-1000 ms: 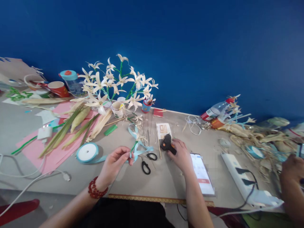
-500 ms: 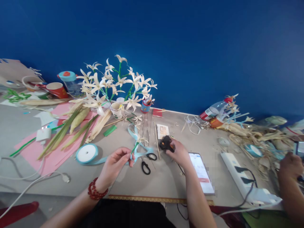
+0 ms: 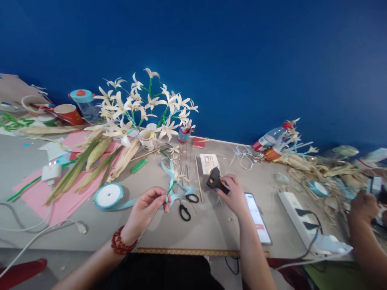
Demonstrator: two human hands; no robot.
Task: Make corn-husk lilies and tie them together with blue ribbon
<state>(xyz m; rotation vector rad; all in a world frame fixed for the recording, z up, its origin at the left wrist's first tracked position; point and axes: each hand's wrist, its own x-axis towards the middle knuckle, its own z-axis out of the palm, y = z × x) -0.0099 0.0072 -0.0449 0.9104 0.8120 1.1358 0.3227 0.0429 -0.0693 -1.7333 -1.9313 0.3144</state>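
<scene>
Thumb and fingertips of my left hand (image 3: 151, 203) pinch a flower stem (image 3: 171, 187) wrapped in green, with a pale flower head (image 3: 181, 179) at its far end. Blue ribbon (image 3: 168, 166) lies behind the stem and leads near my hand to the ribbon roll (image 3: 109, 196). My right hand (image 3: 234, 195) is closed round the handle of a black glue gun (image 3: 215, 179) with orange parts, its nozzle end partly hidden from me. Black-handled scissors (image 3: 184, 212) lie between my hands. A phone (image 3: 259, 219) with a lit screen rests beside my right wrist.
Finished white flowers (image 3: 148, 102) stand in a cup at the back. Corn husks (image 3: 80, 167) lie on pink paper (image 3: 33, 199) at left. A power strip (image 3: 298, 221) sits at right, near another person's hand (image 3: 363, 207). White cables (image 3: 68, 223) cross the table's left side.
My right hand has drawn the glue gun slightly nearer and turned it, so more of its body and handle shows. My left hand keeps its pinch in place.
</scene>
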